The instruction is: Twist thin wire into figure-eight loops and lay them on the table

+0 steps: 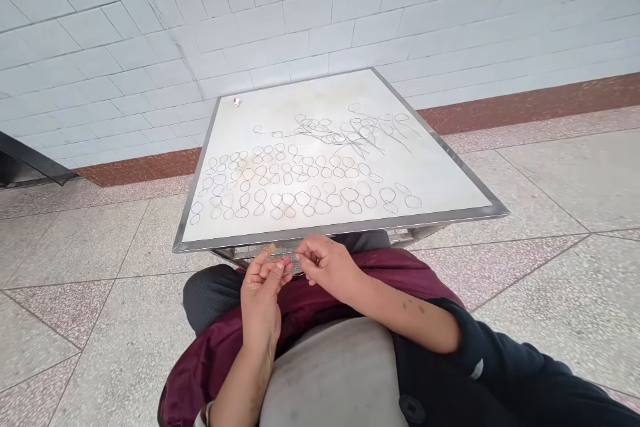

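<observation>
Fingers of the left hand (263, 290) and right hand (333, 268) pinch closed on thin wire (291, 254).

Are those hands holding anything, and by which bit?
Thin wire, between the fingertips of the left hand and right hand; which part of it, I can't tell.

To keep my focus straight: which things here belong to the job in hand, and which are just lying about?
In the job: thin strand between left hand and right hand; figure-eight loops; tailed loops; white table.
Apparently lying about: small red-and-white object.
</observation>
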`<state>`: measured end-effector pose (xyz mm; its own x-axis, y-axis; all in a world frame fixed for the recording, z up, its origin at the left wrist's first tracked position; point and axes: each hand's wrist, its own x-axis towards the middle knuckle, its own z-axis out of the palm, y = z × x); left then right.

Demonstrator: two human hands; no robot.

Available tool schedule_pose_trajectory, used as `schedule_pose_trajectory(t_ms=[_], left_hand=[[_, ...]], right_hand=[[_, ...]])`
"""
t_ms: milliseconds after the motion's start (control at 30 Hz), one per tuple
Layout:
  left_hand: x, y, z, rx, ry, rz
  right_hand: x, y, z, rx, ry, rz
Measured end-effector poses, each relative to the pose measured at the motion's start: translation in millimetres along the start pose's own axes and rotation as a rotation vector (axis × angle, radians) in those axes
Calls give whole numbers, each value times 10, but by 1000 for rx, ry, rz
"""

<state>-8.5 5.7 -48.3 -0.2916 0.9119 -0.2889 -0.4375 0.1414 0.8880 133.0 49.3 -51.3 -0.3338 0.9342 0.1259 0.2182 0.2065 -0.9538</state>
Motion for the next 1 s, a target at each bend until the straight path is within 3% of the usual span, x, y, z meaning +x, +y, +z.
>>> schedule_pose_trajectory(t_ms=[300, 433, 700, 867, 1000], left_hand=[[-113, 36, 16, -68, -47, -11], [-140, 48, -13, -135, -68, -39], [-270, 100, -62, -305, -98, -262], [-325, 87, -62, -337, -120, -262], [-308, 36, -81, -237, -122, -194]], right_hand=[[-55, -90, -10, -67, 17, -52], [-90, -127, 5, 118, -51, 57], [-151, -194, -94, 370, -175, 227], [-205, -146, -100, 451, -194, 279], [-226, -114, -104, 423, -188, 289]])
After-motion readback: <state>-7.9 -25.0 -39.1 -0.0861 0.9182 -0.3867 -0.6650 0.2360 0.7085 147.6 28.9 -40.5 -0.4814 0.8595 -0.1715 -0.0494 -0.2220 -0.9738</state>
